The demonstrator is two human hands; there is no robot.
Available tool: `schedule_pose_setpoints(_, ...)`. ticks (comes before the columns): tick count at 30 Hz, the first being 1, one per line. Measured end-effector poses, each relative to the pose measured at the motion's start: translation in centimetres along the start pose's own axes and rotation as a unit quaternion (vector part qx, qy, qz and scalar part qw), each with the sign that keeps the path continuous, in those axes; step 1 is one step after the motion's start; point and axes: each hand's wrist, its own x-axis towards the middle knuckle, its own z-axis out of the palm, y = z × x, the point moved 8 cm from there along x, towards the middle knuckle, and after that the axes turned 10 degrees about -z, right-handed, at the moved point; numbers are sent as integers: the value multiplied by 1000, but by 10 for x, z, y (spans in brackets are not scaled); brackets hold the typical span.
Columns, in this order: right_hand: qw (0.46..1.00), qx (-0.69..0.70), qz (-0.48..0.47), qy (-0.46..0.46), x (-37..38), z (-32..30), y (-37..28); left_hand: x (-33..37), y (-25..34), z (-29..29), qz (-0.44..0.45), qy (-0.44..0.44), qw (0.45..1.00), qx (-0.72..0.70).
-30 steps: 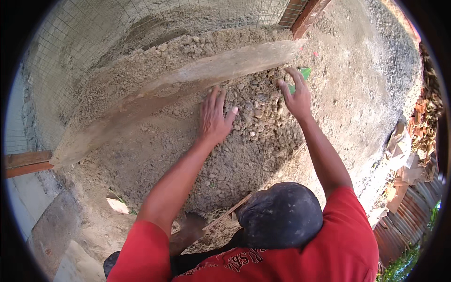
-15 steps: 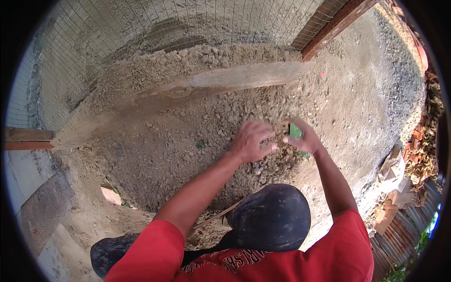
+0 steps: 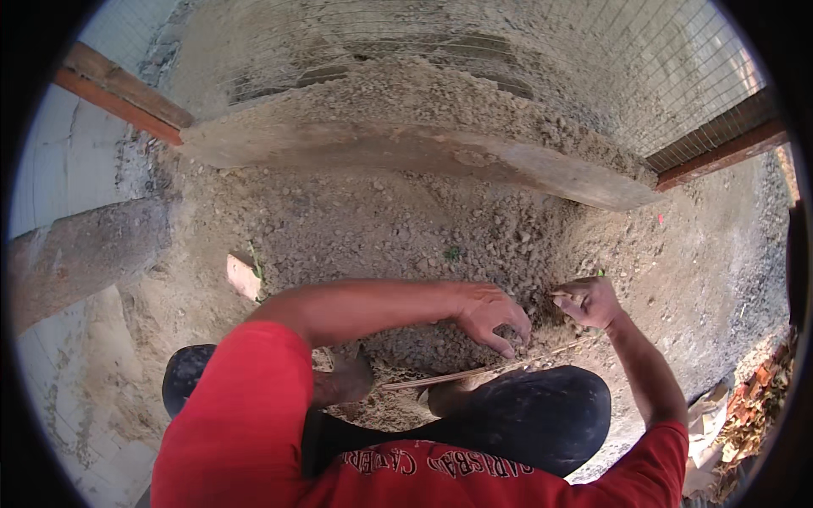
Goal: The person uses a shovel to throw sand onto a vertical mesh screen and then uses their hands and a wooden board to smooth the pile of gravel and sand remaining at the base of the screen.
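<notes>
Loose, crumbly soil (image 3: 373, 229) with small clods and stones lies around both hands. My left hand (image 3: 494, 317) is low over the darker soil, fingers curved and thumb apart, with nothing visible between them. To its right, my right hand (image 3: 593, 302) is bent inward, its thumb and fingertips drawn together just above the ground; whatever they may hold is too small to make out. A bit of green leaf (image 3: 600, 273) peeps out behind its knuckles. Close to my knees, a long thin stick (image 3: 457, 376) lies below both hands.
A board (image 3: 406, 146) edges the soil ahead, with wire mesh (image 3: 542, 42) above it and wooden posts (image 3: 127, 93) (image 3: 720, 152) at both ends. At left are a pale flat piece (image 3: 243, 276) and a concrete beam (image 3: 93, 250). Rubble (image 3: 741, 423) lies at lower right.
My view has turned, so the board now runs more level across it. Both hands have come nearer my knees. My right hand's fingers have drawn together, and the green leaf is mostly covered.
</notes>
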Motion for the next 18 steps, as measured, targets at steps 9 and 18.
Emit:
schedule_pose_setpoints(9, 949, -162, -19, 272, 275, 59, -70, -302, -176, -166, -375, 315, 823, 288)
schedule_pose_setpoints(18, 956, 36, -284, 65, 289, 150, -249, -385, -154, -93, -409, 312, 846, 141)
